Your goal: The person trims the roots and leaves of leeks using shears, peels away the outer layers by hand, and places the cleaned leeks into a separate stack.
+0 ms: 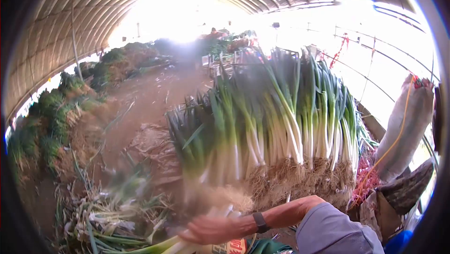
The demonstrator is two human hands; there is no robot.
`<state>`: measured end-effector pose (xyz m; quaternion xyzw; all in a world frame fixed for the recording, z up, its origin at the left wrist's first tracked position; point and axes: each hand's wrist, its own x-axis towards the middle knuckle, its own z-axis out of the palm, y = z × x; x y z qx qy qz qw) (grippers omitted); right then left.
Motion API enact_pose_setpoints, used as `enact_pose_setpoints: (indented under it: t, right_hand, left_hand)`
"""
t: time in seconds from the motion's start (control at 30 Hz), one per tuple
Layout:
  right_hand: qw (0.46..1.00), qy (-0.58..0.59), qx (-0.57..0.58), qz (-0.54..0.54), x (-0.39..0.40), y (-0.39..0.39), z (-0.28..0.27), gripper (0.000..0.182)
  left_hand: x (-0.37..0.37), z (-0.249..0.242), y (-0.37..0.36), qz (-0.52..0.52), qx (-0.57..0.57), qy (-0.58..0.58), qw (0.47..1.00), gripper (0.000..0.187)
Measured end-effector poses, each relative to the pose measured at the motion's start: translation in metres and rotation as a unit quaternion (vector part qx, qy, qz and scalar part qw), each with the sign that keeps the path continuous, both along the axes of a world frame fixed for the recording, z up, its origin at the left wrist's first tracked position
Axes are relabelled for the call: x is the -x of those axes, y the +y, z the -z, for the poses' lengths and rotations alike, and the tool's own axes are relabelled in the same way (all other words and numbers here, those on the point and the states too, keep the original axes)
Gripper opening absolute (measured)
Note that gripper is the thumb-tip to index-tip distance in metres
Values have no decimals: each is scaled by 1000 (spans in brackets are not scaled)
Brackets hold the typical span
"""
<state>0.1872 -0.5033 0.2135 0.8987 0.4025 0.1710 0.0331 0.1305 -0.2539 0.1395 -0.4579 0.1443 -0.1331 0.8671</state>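
Note:
My right hand [212, 229], blurred by motion, reaches in from the lower right with a dark band on the wrist. Its fingers are closed round a large green onion [165, 246], whose pale stalk runs out to the lower left. Just above the hand are white stalk ends and a blurred tuft of roots [230, 198]. Behind them stands a dense row of large green onions [281, 132], upright, with roots down and green tops up. To the left lies a heap of peeled-off leaves and stalks [112, 216]. My left hand is out of sight.
Bushy piles of unpeeled green onions [51, 118] line the left side of the tunnel greenhouse. Bare soil [140, 99] runs between them and the row. A full pale sack [405, 127] leans at the right, beside red netting [368, 176]. Printed packaging [229, 246] lies below my wrist.

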Motion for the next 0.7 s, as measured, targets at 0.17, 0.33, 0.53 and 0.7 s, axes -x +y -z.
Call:
enact_pose_setpoints:
  t: [0.17, 0.33, 0.53, 0.7]
  right_hand:
    - [973, -51, -194, 112, -8, -63, -53, 86]
    - [853, -115, -354, 365, 6, -170, -136, 77]
    - [662, -96, -445, 595, 55, -340, -141, 81]
    - [609, 35, -350, 711, 123, -404, -44, 111]
  left_hand:
    - [-111, -120, -91, -11, -691, -349, 633, 65]
    - [-118, -232, -170, -156, -820, -463, 300, 89]
    - [-119, -222, -116, -84, -827, -541, 128, 88]
    - [-93, -171, 4, 57, -901, -392, 177, 56]
